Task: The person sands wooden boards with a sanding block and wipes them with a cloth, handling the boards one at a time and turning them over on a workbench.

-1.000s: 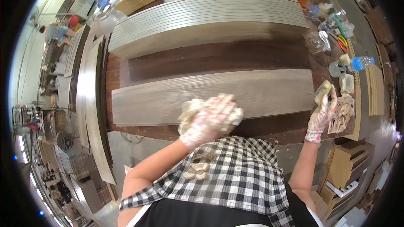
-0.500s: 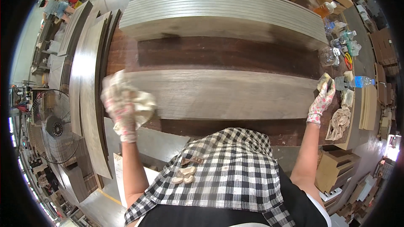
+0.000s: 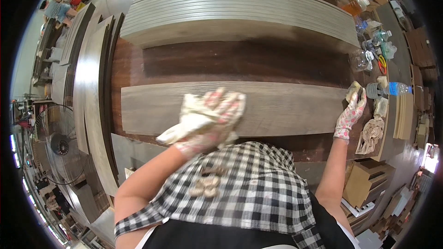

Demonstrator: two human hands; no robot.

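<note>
Grey-brown plank (image 3: pixel 286 108) lies under my left hand (image 3: pixel 216 124), which is clamped on white cloth (image 3: pixel 191 117); its end reaches my right hand (image 3: pixel 352 112), pinching a yellowish pad (image 3: pixel 353 87).

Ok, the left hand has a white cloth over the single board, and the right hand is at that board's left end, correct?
Not quite: the head view shows the right hand at the right end of the single board, not the left. The left hand does have a white cloth over it.
</note>
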